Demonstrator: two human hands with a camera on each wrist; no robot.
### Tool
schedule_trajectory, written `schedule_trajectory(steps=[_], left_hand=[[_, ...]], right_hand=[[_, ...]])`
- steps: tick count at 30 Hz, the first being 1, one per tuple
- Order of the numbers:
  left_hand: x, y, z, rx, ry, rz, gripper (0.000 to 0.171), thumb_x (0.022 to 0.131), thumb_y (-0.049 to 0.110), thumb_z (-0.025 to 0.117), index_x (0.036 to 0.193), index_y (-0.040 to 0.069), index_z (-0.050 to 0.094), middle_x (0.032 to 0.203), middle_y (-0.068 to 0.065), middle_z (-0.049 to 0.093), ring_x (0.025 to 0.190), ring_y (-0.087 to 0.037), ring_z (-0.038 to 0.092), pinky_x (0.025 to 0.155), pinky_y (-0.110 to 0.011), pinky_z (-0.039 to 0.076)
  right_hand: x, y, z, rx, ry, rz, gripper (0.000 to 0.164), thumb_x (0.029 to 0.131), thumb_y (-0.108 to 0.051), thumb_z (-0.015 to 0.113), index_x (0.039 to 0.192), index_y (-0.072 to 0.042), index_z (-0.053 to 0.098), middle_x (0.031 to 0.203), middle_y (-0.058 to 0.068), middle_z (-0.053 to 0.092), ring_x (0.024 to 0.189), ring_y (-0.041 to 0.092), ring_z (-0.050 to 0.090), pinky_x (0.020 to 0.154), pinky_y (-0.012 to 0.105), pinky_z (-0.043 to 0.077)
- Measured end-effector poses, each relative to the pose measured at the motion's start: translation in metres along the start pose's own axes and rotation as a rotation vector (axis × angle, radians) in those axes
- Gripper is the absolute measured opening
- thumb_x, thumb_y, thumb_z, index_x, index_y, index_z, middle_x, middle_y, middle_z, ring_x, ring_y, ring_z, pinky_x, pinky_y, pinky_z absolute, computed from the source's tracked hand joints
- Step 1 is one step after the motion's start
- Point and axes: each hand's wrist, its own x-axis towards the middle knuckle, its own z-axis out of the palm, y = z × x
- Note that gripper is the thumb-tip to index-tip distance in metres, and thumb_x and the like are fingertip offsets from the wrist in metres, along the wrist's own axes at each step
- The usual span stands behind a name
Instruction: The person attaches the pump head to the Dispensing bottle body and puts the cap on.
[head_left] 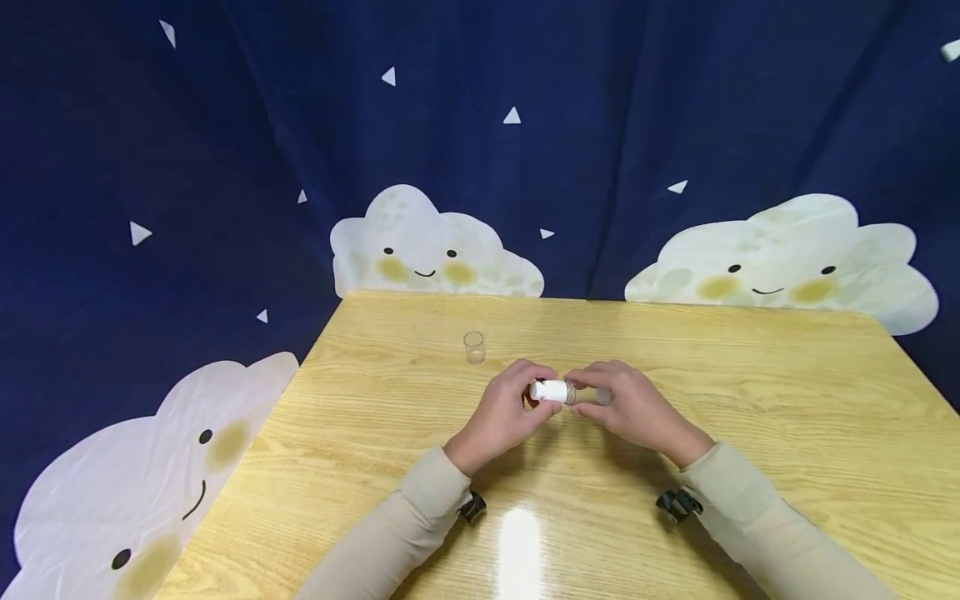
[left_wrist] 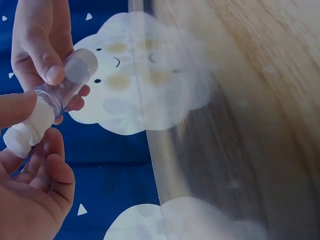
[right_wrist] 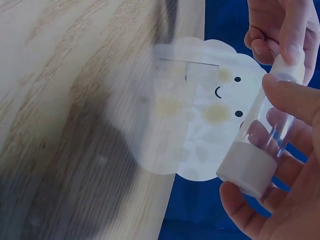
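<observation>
Above the table, both hands hold a small clear bottle (right_wrist: 266, 120) lying nearly level between them. It has a white base (right_wrist: 248, 168) at the right end and a stepped white top (left_wrist: 41, 119) at the left end. My left hand (head_left: 513, 406) pinches the white top between thumb and fingers. Round the see-through body, my right hand (head_left: 624, 403) has its thumb on one side and its fingers on the other. A clear, cylindrical cap (head_left: 475, 348) stands on the table beyond the left hand.
The wooden table (head_left: 360, 467) reaches back to a dark blue curtain (head_left: 480, 150) printed with smiling clouds and white triangles. A bright light reflection lies on the wood near the front. Black wrist devices (head_left: 678, 505) sit at both beige sleeves (head_left: 405, 517).
</observation>
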Motion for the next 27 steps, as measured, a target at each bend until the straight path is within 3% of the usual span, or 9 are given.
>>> schedule_trajectory(steps=[7, 12, 16, 18, 22, 25, 27], left_hand=[[-0.0001, -0.0015, 0.0037, -0.006, -0.005, 0.001, 0.046, 0.089, 0.017, 0.074, 0.132, 0.005, 0.060, 0.106, -0.007, 0.065, 0.076, -0.017, 0.058, 0.063, -0.015, 0.045], [-0.0016, -0.0009, 0.0024, -0.086, 0.021, -0.086, 0.057, 0.090, 0.026, 0.073, 0.139, 0.007, 0.052, 0.118, -0.005, 0.065, 0.075, -0.008, 0.056, 0.063, -0.016, 0.048], [-0.0031, -0.0005, -0.0004, -0.110, 0.043, -0.159, 0.054, 0.094, 0.037, 0.066, 0.140, 0.012, 0.052, 0.121, -0.002, 0.065, 0.071, -0.006, 0.056, 0.058, -0.020, 0.047], [-0.0035, -0.0007, -0.0010, -0.087, 0.046, -0.170, 0.049, 0.097, 0.040, 0.062, 0.137, 0.013, 0.056, 0.119, 0.000, 0.066, 0.070, -0.005, 0.055, 0.058, -0.020, 0.047], [-0.0036, -0.0007, -0.0011, -0.047, 0.027, -0.155, 0.035, 0.098, 0.038, 0.059, 0.122, 0.014, 0.067, 0.095, 0.000, 0.069, 0.061, -0.005, 0.052, 0.052, -0.020, 0.043], [-0.0033, -0.0004, -0.0006, -0.061, 0.011, -0.140, 0.027, 0.097, 0.034, 0.062, 0.112, 0.013, 0.071, 0.079, -0.001, 0.067, 0.056, -0.005, 0.049, 0.049, -0.019, 0.041], [-0.0033, 0.0002, -0.0002, -0.076, 0.008, -0.137, 0.025, 0.097, 0.032, 0.063, 0.111, 0.012, 0.071, 0.078, -0.001, 0.066, 0.057, -0.004, 0.050, 0.050, -0.018, 0.042]], right_hand=[[-0.0005, -0.0010, 0.0008, 0.026, -0.002, 0.014, 0.039, 0.083, -0.017, 0.080, 0.120, -0.009, 0.071, 0.102, 0.002, 0.075, 0.094, 0.021, 0.068, 0.081, 0.041, 0.056], [-0.0009, -0.0017, -0.0005, 0.033, -0.019, 0.034, 0.039, 0.084, -0.017, 0.079, 0.121, -0.008, 0.071, 0.103, 0.002, 0.075, 0.095, 0.024, 0.068, 0.082, 0.043, 0.056], [-0.0014, -0.0025, -0.0022, 0.036, -0.016, 0.056, 0.038, 0.084, -0.016, 0.079, 0.121, -0.007, 0.071, 0.102, 0.003, 0.075, 0.095, 0.027, 0.069, 0.082, 0.044, 0.056], [-0.0016, -0.0027, -0.0024, 0.037, -0.012, 0.060, 0.038, 0.084, -0.016, 0.079, 0.120, -0.006, 0.071, 0.102, 0.003, 0.075, 0.096, 0.027, 0.069, 0.082, 0.044, 0.056], [-0.0015, -0.0031, -0.0017, 0.034, -0.003, 0.050, 0.038, 0.083, -0.017, 0.080, 0.120, -0.008, 0.071, 0.103, 0.002, 0.075, 0.096, 0.024, 0.069, 0.083, 0.044, 0.056], [-0.0018, -0.0034, -0.0013, 0.031, -0.005, 0.046, 0.038, 0.083, -0.018, 0.080, 0.120, -0.010, 0.072, 0.104, 0.002, 0.075, 0.096, 0.022, 0.069, 0.084, 0.044, 0.056], [-0.0024, -0.0034, -0.0013, 0.033, -0.012, 0.049, 0.038, 0.084, -0.017, 0.080, 0.120, -0.010, 0.072, 0.104, 0.002, 0.075, 0.095, 0.022, 0.069, 0.083, 0.044, 0.056]])
